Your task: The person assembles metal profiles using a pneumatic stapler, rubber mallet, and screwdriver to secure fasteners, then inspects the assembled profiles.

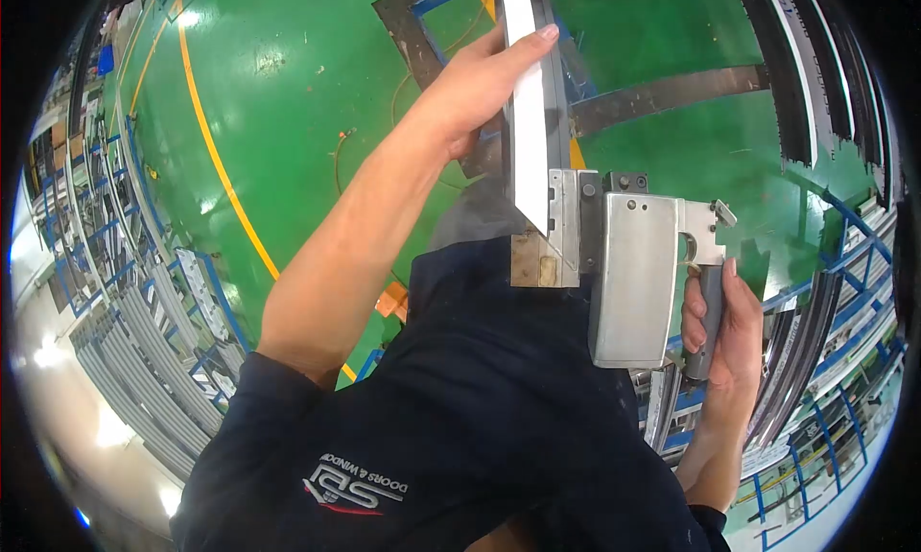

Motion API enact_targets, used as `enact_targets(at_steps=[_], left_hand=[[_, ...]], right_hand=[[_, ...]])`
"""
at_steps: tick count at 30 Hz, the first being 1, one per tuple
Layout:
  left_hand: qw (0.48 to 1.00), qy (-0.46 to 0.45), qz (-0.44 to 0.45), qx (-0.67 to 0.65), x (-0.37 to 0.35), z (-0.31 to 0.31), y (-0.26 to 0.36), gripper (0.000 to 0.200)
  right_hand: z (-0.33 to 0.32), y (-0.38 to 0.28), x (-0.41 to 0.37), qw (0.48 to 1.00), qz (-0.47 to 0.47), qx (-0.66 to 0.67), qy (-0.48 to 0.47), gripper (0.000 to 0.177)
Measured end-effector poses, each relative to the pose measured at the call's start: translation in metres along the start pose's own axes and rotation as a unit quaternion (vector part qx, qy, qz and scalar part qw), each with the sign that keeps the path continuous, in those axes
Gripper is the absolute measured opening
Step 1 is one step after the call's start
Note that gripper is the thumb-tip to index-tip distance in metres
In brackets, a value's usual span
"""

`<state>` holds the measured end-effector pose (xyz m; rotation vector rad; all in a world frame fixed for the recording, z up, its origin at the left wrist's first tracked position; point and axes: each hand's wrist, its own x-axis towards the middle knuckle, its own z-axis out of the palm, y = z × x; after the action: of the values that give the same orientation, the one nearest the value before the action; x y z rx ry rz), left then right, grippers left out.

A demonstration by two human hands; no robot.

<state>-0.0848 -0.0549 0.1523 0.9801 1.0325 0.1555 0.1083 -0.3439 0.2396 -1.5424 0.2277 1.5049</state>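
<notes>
My left hand (472, 90) is wrapped around a long white and grey window profile (526, 120), its thumb lying across the top. The profile's mitred lower end rests at the jaw of a metal punch press (638, 274) in front of my body. My right hand (734, 327) grips the press's grey lever handle (708, 312), fingers curled round it. A small brass-coloured block (530, 259) sits at the jaw, beside the angled end of the profile. The underside of the profile and some left fingers are hidden.
A dark metal frame (672, 96) with blue parts stands beyond the profile on the green floor (317, 34). Racks with long profiles (149, 360) are at the left, and more dark and white profiles (796, 72) are at the right. A yellow line (213, 149) crosses the floor.
</notes>
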Motion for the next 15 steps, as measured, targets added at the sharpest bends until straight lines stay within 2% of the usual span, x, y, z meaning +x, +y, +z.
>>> enact_targets(at_steps=[6, 8, 9, 12, 14, 15], left_hand=[[0.999, 0.007, 0.012, 0.03, 0.002, 0.006, 0.002, 0.088], [0.996, 0.032, 0.05, 0.063, 0.003, 0.009, 0.0, 0.069], [0.996, 0.033, 0.05, 0.062, 0.003, 0.009, -0.001, 0.069], [0.997, 0.029, 0.047, 0.049, 0.0, 0.007, -0.002, 0.068], [1.0, 0.009, 0.001, -0.028, -0.004, 0.007, 0.001, 0.075], [0.998, -0.003, 0.009, -0.06, 0.001, 0.004, -0.007, 0.069]], right_hand=[[-0.007, 0.002, 0.008, 1.0, 0.009, 0.013, 0.017, 0.048], [-0.014, 0.004, 0.01, 1.0, 0.002, 0.013, 0.004, 0.048], [-0.014, 0.003, 0.01, 1.0, 0.002, 0.012, 0.004, 0.048], [-0.011, 0.001, 0.008, 1.0, -0.005, 0.004, -0.002, 0.048], [-0.006, -0.004, 0.004, 1.0, -0.018, -0.012, 0.008, 0.049], [0.0, -0.007, -0.001, 0.999, -0.029, -0.037, 0.019, 0.048]])
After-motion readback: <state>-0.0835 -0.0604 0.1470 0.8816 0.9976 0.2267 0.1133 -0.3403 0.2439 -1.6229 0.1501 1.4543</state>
